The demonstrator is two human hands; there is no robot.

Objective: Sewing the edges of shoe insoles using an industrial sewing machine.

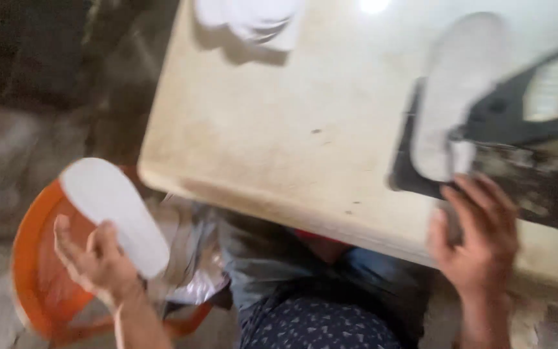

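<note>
Left hand (pixel 98 262) grips a white insole (pixel 114 213) out over the orange tub (pixel 37 271), right hand (pixel 479 239) spreads wide against the table (pixel 259 136) edge below the dark frame (pixel 524 148) holding another insole (pixel 453 90).

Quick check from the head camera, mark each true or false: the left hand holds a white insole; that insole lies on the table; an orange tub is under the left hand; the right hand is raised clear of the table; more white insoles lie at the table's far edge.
1. The left hand holds a white insole. True.
2. That insole lies on the table. False: it is held off the table's side.
3. An orange tub is under the left hand. True.
4. The right hand is raised clear of the table. False: it rests at the near edge.
5. More white insoles lie at the far edge. True.
</note>
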